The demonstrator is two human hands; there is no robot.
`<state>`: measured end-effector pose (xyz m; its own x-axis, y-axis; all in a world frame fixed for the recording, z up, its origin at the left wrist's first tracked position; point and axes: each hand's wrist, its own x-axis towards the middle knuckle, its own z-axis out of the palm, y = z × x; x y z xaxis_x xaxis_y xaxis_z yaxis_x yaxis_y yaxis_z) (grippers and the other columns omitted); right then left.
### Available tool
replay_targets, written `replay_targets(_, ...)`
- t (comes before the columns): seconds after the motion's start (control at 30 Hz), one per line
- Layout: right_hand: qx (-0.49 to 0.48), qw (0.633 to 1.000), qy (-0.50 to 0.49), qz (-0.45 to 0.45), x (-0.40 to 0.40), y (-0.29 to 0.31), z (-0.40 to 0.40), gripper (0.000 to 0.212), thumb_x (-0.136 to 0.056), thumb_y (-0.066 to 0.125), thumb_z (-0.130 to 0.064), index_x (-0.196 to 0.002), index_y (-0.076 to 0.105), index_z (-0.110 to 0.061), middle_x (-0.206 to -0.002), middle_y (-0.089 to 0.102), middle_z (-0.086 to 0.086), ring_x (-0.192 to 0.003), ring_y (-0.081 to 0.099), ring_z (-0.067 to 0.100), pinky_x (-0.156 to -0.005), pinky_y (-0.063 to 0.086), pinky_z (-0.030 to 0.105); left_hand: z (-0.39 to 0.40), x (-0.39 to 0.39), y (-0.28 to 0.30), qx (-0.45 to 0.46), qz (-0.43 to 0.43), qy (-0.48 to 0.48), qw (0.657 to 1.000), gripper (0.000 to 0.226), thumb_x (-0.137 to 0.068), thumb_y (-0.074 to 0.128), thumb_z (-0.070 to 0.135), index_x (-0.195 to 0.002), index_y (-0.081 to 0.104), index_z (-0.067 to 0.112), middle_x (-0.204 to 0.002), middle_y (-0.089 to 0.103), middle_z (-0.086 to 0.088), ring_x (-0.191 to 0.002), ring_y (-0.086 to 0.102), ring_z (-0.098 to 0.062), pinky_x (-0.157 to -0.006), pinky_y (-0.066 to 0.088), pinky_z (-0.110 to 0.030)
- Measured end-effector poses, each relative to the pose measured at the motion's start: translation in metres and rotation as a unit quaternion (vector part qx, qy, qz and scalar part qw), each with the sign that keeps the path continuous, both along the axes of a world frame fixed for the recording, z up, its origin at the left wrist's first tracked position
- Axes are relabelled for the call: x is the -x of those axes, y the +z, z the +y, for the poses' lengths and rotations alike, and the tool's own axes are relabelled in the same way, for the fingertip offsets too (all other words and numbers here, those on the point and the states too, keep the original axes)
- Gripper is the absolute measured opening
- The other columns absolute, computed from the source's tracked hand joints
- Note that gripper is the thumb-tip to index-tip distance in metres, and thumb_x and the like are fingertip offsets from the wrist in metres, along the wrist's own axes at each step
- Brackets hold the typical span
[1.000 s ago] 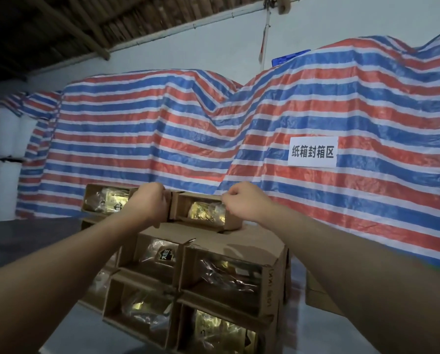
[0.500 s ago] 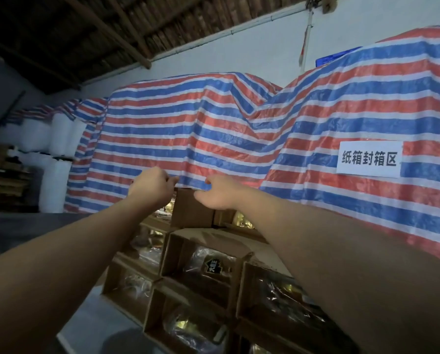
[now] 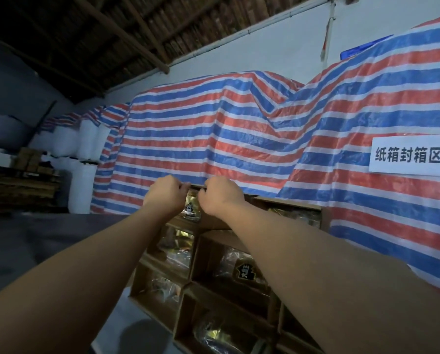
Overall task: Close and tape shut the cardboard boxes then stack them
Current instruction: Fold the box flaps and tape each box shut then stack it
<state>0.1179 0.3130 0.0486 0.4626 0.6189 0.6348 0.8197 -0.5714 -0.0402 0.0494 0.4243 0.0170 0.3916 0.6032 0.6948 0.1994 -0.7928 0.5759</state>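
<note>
Since half a second ago both hands have drawn closer together along the top edge of the uppermost box, and the camera has swung left so the white sign now sits at the far 3 o'clock edge.

Head view: the left hand (image 3: 165,194) and the right hand (image 3: 220,196) are both curled closed, fingers hooked over the upper rim of the top cardboard box (image 3: 196,186), which sits just above the frame's centre. The hands are near each other, with a short strip of the rim showing between them. Whether they pinch a flap or the box wall itself cannot be told. Through the gap a shiny packet (image 3: 190,208) shows inside that box. Below, toward 6 o'clock, lies the stack of open boxes (image 3: 229,282), their openings facing the camera, each holding plastic-wrapped goods; one bears a black label (image 3: 247,272). Another box (image 3: 290,213) stands at 3 o'clock of the right hand. Behind everything hangs a red, white and blue striped tarpaulin (image 3: 213,139), carrying the white sign (image 3: 407,154). At 9 o'clock stand white sacks (image 3: 82,190).
</note>
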Motion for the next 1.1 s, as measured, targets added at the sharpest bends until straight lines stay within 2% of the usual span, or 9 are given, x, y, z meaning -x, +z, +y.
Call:
replay_targets(0.13, -0.039, 0.999, -0.014, -0.011, 0.003, 0.007, -0.011, 0.012, -0.101, 0.052, -0.023, -0.092, 0.058, -0.018, -0.086, 0.057, 0.003, -0.076, 0.055, 0.019, -0.067, 0.043, 0.033, -0.007, 0.007, 0.011, 0.02, -0.019, -0.021, 0.999, 0.023, -0.099, 0.056, 0.025, -0.082, 0.057, 0.009, -0.078, 0.061, -0.009, -0.071, 0.06, -0.023, -0.062, 0.054, -0.038)
replay_targets(0.27, -0.09, 0.996, 0.004, 0.015, 0.007, 0.034, -0.04, 0.01, -0.102, 0.054, -0.024, -0.096, 0.061, -0.018, -0.083, 0.059, 0.001, -0.071, 0.059, 0.016, -0.057, 0.043, 0.024, -0.022, 0.023, 0.03, -0.007, -0.048, -0.065, 0.997, 0.017, -0.099, 0.052, 0.02, -0.083, 0.053, 0.016, -0.08, 0.059, -0.006, -0.069, 0.058, -0.015, -0.054, 0.043, -0.025)
replay_targets(0.47, -0.109, 0.992, 0.0, 0.06, 0.039, 0.092, -0.094, 0.028, -0.098, 0.049, -0.014, -0.07, 0.048, -0.017, -0.073, 0.052, 0.002, -0.062, 0.05, 0.014, -0.047, 0.031, 0.023, -0.06, 0.056, 0.062, -0.103, -0.071, -0.054, 0.991, 0.032, -0.103, 0.042, 0.033, -0.079, 0.055, 0.017, -0.072, 0.057, -0.004, -0.064, 0.056, -0.017, -0.057, 0.044, -0.03)
replay_targets(0.57, -0.092, 0.992, -0.011, 0.084, 0.058, 0.112, -0.13, 0.026, -0.095, 0.045, -0.01, -0.07, 0.047, -0.013, -0.071, 0.051, 0.007, -0.063, 0.051, 0.021, -0.051, 0.041, 0.029, -0.085, 0.069, 0.078, -0.137, -0.086, -0.044, 0.986, 0.031, -0.103, 0.043, 0.035, -0.084, 0.058, 0.017, -0.075, 0.059, -0.003, -0.07, 0.06, -0.02, -0.069, 0.055, -0.043)
replay_targets(0.67, -0.105, 0.988, -0.024, 0.114, 0.072, 0.127, -0.173, 0.022, -0.094, 0.045, -0.008, -0.073, 0.05, -0.01, -0.07, 0.053, 0.012, -0.064, 0.056, 0.029, -0.051, 0.049, 0.033, -0.114, 0.076, 0.094, -0.149, -0.128, -0.049, 0.979, 0.017, -0.1, 0.05, 0.034, -0.093, 0.055, 0.02, -0.082, 0.058, 0.004, -0.076, 0.059, -0.016, -0.072, 0.056, -0.044)
replay_targets(0.73, -0.125, 0.983, -0.041, 0.13, 0.078, 0.137, -0.207, 0.023, -0.094, 0.045, -0.008, -0.072, 0.049, -0.008, -0.066, 0.052, 0.013, -0.055, 0.054, 0.027, -0.044, 0.044, 0.03, -0.135, 0.077, 0.104, -0.127, -0.168, -0.072, 0.975, 0.013, -0.096, 0.056, 0.034, -0.102, 0.051, 0.024, -0.089, 0.056, 0.01, -0.081, 0.059, -0.012, -0.072, 0.056, -0.04)
replay_targets(0.87, -0.167, 0.972, -0.057, 0.154, 0.09, 0.158, -0.286, 0.018, -0.097, 0.048, -0.01, -0.084, 0.056, -0.002, -0.072, 0.059, 0.016, -0.06, 0.064, 0.033, -0.047, 0.055, 0.034, -0.191, 0.077, 0.119, 0.019, -0.171, -0.202, 0.964, 0.041, -0.095, 0.054, 0.048, -0.128, 0.047, 0.026, -0.112, 0.055, 0.008, -0.1, 0.058, -0.015, -0.083, 0.049, -0.036)
replay_targets(0.97, -0.184, 0.967, -0.075, 0.158, 0.101, 0.166, -0.35, 0.02, -0.098, 0.049, -0.007, -0.08, 0.056, -0.004, -0.072, 0.059, 0.012, -0.048, 0.064, 0.027, -0.041, 0.053, 0.031, -0.244, 0.078, 0.129, 0.152, -0.139, -0.346, 0.915, 0.046, -0.095, 0.055, 0.046, -0.134, 0.05, 0.022, -0.112, 0.058, 0.004, -0.099, 0.057, -0.016, -0.083, 0.044, -0.033)
replay_targets(1.1, -0.183, 0.959, -0.109, 0.188, 0.112, 0.162, -0.436, 0.022, -0.097, 0.049, -0.004, -0.078, 0.061, -0.003, -0.072, 0.062, 0.012, -0.045, 0.065, 0.028, -0.048, 0.06, 0.039, -0.317, 0.086, 0.129, 0.286, -0.034, -0.549, 0.785, 0.024, -0.1, 0.051, 0.026, -0.113, 0.064, 0.012, -0.084, 0.07, -0.002, -0.073, 0.065, -0.014, -0.067, 0.052, -0.03)
